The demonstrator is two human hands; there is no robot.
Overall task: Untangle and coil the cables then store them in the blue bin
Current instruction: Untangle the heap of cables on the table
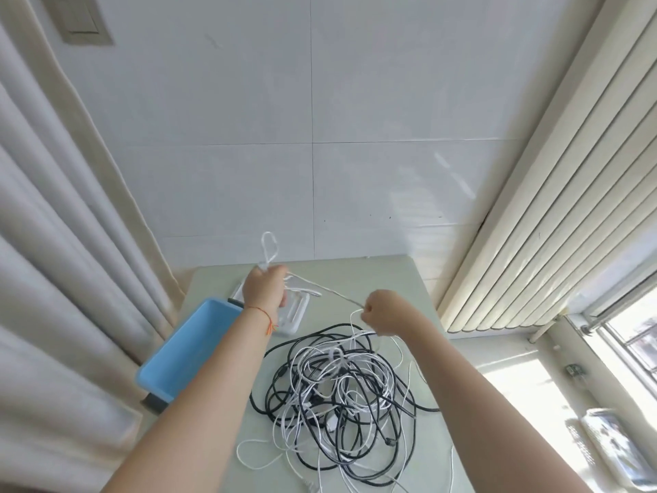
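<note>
Looking down from my head camera, I see both of my bare arms reaching forward over a pale green table (391, 279) set against a white tiled wall. My left hand (265, 288) is raised above the far left part of the table, fingers curled round a white cable (321, 288); a narrow loop of that cable stands up above my fist. A thin orange string circles my left wrist. From that hand the white cable runs taut, slanting down to my right hand (384, 313), which is closed in a fist and pinches the cable at its knuckles. Below and between my forearms lies a tangled pile of cables (341, 389), black and white strands looped over one another, resting on the middle of the table with loose white ends trailing toward the near edge. The blue bin (188, 345) sits at the table's left edge, just beside my left forearm, open side up; I can see nothing inside the part that shows. Behind my left hand, partly hidden by it, lies a white tray (293, 314) on the table, just beyond the bin. Cream curtains hang at the left, and pale blinds cover a bright window at the right.
</note>
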